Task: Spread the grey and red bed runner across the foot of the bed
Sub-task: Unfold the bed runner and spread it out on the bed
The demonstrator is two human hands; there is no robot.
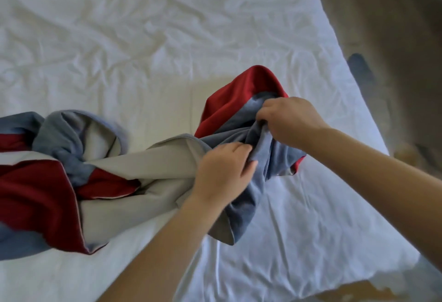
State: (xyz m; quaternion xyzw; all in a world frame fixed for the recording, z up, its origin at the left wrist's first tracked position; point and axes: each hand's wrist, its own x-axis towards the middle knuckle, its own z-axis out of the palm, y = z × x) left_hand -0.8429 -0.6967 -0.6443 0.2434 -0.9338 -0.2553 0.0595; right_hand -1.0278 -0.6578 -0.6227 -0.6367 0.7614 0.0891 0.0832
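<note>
The grey and red bed runner point(153, 168) lies crumpled and twisted across the white bed sheet point(143, 38), with a bunched heap at the left and a raised red fold at the right. My left hand point(222, 172) grips the runner near its middle, where the pale grey lining meets the blue-grey cloth. Just to the right, my right hand point(289, 120) pinches a gathered fold of the blue-grey cloth and holds it a little above the sheet.
The bed's right edge point(354, 91) runs diagonally from the top to the lower right, with its corner near the lower right. Beyond it lies a brownish floor point(392, 26) with a dark object point(361, 70) close to the mattress. The sheet is wrinkled.
</note>
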